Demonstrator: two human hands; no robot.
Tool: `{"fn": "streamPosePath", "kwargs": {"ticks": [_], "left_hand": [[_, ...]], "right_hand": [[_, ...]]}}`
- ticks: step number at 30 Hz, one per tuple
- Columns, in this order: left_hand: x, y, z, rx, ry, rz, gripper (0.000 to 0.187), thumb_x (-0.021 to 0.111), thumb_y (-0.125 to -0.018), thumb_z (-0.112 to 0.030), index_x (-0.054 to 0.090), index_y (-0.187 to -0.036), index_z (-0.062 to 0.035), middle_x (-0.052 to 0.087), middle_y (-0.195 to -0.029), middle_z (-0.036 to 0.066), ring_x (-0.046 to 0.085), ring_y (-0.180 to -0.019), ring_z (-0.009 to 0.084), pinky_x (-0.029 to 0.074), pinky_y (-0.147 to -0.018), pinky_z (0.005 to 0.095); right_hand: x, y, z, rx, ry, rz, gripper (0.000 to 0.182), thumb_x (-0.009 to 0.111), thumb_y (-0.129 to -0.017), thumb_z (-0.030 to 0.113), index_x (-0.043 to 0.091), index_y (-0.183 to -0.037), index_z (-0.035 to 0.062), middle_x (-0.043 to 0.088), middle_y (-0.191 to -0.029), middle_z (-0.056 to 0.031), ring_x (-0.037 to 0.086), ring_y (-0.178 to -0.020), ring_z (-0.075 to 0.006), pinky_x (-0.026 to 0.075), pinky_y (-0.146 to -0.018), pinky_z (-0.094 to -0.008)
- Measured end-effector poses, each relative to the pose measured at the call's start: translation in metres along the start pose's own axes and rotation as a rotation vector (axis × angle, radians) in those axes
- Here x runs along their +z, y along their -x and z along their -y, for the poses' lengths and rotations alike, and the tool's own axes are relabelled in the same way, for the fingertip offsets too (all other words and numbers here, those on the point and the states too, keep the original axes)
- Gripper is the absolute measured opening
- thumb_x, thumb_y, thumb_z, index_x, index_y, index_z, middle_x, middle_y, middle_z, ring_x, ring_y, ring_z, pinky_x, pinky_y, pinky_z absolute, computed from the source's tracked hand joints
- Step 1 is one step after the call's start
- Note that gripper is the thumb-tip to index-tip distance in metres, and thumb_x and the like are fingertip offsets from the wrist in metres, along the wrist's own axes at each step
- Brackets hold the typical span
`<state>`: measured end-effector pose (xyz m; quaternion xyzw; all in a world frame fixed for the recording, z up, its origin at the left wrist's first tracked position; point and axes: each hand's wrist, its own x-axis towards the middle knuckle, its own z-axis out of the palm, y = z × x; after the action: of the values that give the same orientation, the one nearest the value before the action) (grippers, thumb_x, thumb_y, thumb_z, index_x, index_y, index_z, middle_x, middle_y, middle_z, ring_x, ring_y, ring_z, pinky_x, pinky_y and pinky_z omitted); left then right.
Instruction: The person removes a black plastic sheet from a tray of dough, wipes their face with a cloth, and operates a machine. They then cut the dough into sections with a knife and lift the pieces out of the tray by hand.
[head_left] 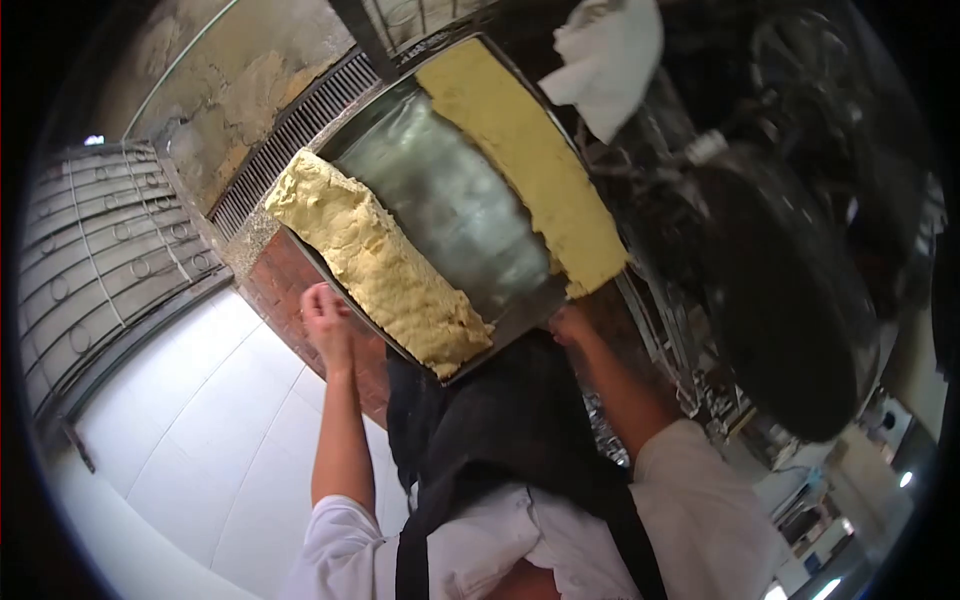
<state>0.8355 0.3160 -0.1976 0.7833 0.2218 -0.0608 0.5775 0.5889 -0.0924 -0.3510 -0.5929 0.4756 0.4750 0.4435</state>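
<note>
A dark metal tray [520,322] is in front of my body, tilted in the view. Along its left side lies a thick, rough slab of yellow dough [380,265]; a flatter yellow slab [525,160] covers the right side. Bare shiny metal shows between the two slabs. My left hand [326,312] is at the tray's left edge, its fingers curled near the rim. At the near right corner is my right hand [570,326], partly hidden by the tray and blurred, so its grip cannot be made out.
A large dark round machine part [780,290] stands on the right, with a white cloth [608,65] above it. Metal grilles [110,235] and a stained wall [245,75] are at the left and top. White tiles [215,400] lie at lower left.
</note>
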Motion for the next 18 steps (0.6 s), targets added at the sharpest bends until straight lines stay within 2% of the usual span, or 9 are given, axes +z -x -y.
{"fn": "streamPosePath", "kwargs": {"ticks": [2, 4, 7, 10, 11, 12, 14, 17, 18], "left_hand": [[0.027, 0.052, -0.025, -0.011, 0.048, 0.176, 0.021, 0.055, -0.101, -0.022, 0.057, -0.11, -0.003, 0.057, -0.082, 0.002, 0.052, -0.063, 0.0082, 0.043, -0.055, 0.0223], [0.061, 0.094, -0.049, 0.0, 0.132, 0.334, 0.021, 0.056, -0.1, -0.02, 0.057, -0.111, -0.0023, 0.057, -0.081, 0.003, 0.052, -0.064, 0.0087, 0.043, -0.056, 0.0228], [0.094, 0.156, -0.077, 0.044, 0.141, 0.517, 0.021, 0.057, -0.099, -0.019, 0.058, -0.11, -0.0016, 0.057, -0.079, 0.003, 0.052, -0.063, 0.0092, 0.043, -0.057, 0.0233], [0.111, 0.2, -0.102, 0.139, 0.009, 0.637, 0.022, 0.059, -0.098, -0.02, 0.058, -0.111, -0.0014, 0.057, -0.077, 0.002, 0.052, -0.063, 0.0094, 0.044, -0.057, 0.024], [0.111, 0.212, -0.1, 0.152, -0.041, 0.677, 0.023, 0.06, -0.098, -0.02, 0.058, -0.111, -0.0016, 0.057, -0.077, 0.002, 0.052, -0.063, 0.0093, 0.044, -0.057, 0.0243], [0.111, 0.224, -0.096, 0.167, -0.087, 0.721, 0.023, 0.06, -0.098, -0.02, 0.058, -0.112, -0.0018, 0.057, -0.077, 0.002, 0.052, -0.063, 0.0093, 0.045, -0.057, 0.0247], [0.11, 0.243, -0.081, 0.075, -0.109, 0.793, 0.022, 0.059, -0.097, -0.022, 0.059, -0.108, -0.0027, 0.057, -0.077, 0.0, 0.052, -0.063, 0.0089, 0.044, -0.057, 0.0242], [0.11, 0.261, -0.032, 0.041, -0.183, 0.865, 0.024, 0.06, -0.097, -0.025, 0.059, -0.104, -0.0028, 0.057, -0.076, 0.002, 0.053, -0.062, 0.0102, 0.044, -0.055, 0.0251], [0.103, 0.27, -0.012, 0.04, -0.251, 0.852, 0.024, 0.062, -0.095, -0.025, 0.06, -0.103, -0.0027, 0.056, -0.075, 0.001, 0.053, -0.061, 0.01, 0.044, -0.054, 0.0253]], "right_hand": [[-0.016, 0.037, 0.005, -0.322, 0.32, 0.061, 0.021, 0.065, -0.09, 0.018, 0.063, -0.1, -0.0001, 0.067, -0.08, -0.0122, 0.065, -0.062, -0.0202, 0.055, -0.056, -0.0331], [-0.022, 0.064, -0.01, -0.712, 0.292, -0.18, 0.021, 0.062, -0.092, 0.018, 0.062, -0.103, 0.0001, 0.068, -0.082, -0.0095, 0.065, -0.062, -0.018, 0.054, -0.057, -0.0307], [-0.049, 0.117, -0.021, -0.571, -0.033, -0.025, 0.023, 0.062, -0.093, 0.018, 0.061, -0.108, 0.0003, 0.069, -0.088, -0.0095, 0.066, -0.065, -0.0161, 0.055, -0.061, -0.0309], [-0.068, 0.123, -0.073, -0.53, -0.007, -0.133, 0.021, 0.061, -0.093, 0.017, 0.062, -0.108, 0.0018, 0.069, -0.088, -0.0089, 0.066, -0.068, -0.0153, 0.055, -0.062, -0.0307], [-0.071, 0.123, -0.102, -0.482, -0.089, -0.145, 0.021, 0.06, -0.094, 0.018, 0.061, -0.11, 0.0036, 0.069, -0.084, -0.0078, 0.066, -0.07, -0.0155, 0.055, -0.062, -0.0322], [-0.075, 0.122, -0.131, -0.537, -0.015, -0.226, 0.021, 0.059, -0.093, 0.018, 0.062, -0.107, 0.0036, 0.069, -0.084, -0.0092, 0.066, -0.07, -0.0181, 0.055, -0.063, -0.034], [-0.075, 0.124, -0.202, -0.609, 0.131, -0.397, 0.02, 0.058, -0.091, 0.019, 0.064, -0.102, 0.0035, 0.069, -0.084, -0.0121, 0.067, -0.068, -0.0233, 0.055, -0.065, -0.0376], [-0.08, 0.108, -0.321, -0.878, 0.412, -0.68, 0.019, 0.057, -0.085, 0.02, 0.067, -0.088, 0.0035, 0.069, -0.085, -0.0164, 0.067, -0.072, -0.0326, 0.054, -0.069, -0.0434], [-0.084, 0.126, -0.352, -0.775, 0.4, -0.65, 0.019, 0.057, -0.082, 0.02, 0.067, -0.084, 0.0037, 0.068, -0.085, -0.0171, 0.067, -0.074, -0.0342, 0.054, -0.07, -0.0444]]}}
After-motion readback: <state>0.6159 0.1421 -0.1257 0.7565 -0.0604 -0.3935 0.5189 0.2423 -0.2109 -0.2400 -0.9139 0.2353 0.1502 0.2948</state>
